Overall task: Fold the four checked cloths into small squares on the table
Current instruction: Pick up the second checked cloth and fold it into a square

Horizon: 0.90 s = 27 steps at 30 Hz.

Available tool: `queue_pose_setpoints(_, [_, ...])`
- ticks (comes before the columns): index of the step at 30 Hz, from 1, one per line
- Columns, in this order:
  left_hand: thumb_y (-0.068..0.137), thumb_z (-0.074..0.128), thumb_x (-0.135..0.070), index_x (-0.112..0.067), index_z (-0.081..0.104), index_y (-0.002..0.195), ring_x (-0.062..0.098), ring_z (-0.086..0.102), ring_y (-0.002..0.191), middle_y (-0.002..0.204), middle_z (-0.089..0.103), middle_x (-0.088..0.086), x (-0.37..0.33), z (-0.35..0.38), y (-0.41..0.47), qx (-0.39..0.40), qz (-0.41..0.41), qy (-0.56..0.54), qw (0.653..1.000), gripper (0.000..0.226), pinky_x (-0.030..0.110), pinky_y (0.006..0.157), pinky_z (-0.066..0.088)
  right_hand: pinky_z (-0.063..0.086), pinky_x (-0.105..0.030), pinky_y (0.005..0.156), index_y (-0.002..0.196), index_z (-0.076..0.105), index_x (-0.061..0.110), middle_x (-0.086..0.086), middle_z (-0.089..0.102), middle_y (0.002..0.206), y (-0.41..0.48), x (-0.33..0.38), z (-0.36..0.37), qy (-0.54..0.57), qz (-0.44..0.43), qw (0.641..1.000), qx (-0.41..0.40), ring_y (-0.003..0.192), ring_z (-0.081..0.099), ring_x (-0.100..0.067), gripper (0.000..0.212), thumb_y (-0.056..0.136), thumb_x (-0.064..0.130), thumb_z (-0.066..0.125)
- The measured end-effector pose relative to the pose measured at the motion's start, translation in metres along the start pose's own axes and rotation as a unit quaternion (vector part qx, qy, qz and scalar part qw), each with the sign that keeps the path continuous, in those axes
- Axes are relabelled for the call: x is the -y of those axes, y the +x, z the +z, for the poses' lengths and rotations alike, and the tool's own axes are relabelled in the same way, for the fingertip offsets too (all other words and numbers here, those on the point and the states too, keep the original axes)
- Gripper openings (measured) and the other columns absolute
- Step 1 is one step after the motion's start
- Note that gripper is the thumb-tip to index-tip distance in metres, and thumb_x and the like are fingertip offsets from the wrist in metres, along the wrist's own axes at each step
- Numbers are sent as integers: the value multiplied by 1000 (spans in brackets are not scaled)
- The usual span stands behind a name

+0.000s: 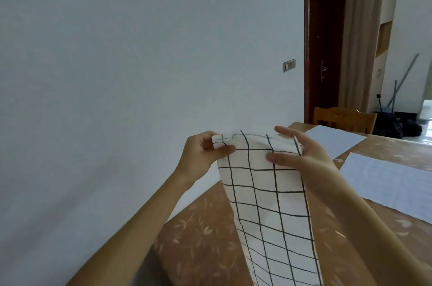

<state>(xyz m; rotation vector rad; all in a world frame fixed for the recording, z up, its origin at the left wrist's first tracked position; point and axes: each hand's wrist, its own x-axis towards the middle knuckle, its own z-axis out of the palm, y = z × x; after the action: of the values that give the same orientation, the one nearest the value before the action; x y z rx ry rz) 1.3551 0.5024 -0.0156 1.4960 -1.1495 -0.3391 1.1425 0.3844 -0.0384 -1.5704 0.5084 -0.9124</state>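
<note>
Above the worktop (201, 239), you hold one checked cloth (264, 192) up by its top edge. Your left hand (201, 157) pinches one corner and your right hand (304, 152) the other. Level both corners and pull taut, so the fold lands square.

One wide-angle view sits at the person's head, facing forward and only slightly down. The wall (117, 52) fills the top and left. The counter (198, 239) runs from the bottom edge away to the right, toward a chair (343, 119) and a door (325, 40). The left hand (201, 157) and right hand (304, 155) are close to the lens at centre, forearms entering from the bottom corners, pinching a cloth (264, 192) that runs off the bottom edge.
</note>
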Motion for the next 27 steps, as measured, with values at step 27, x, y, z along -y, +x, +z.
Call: queue_pose_setpoints(27, [84, 78, -12, -3, 74, 106, 24, 75, 98, 103, 79, 10, -15, -16, -19, -20, -6, -95, 995, 25, 32, 84, 61, 52, -46, 102, 105, 75, 14, -6, 78, 103, -3, 8, 15, 95, -12, 994, -49, 104, 72, -24, 31, 84, 36, 73])
